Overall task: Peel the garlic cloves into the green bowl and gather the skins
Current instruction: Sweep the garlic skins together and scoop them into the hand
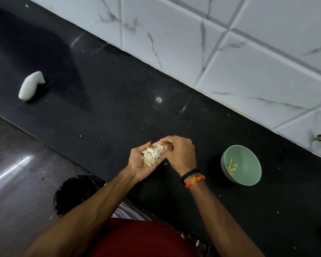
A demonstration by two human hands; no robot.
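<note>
Left hand [144, 164] palm up, fingers cupped; right hand [180, 153] palm down, fingertips curled against it.

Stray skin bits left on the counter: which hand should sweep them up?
Right. The left hand lies palm up, cupping the skins, so it can't sweep. The right hand has curled fingers at the pile and looks free, nearer the bits.
</note>
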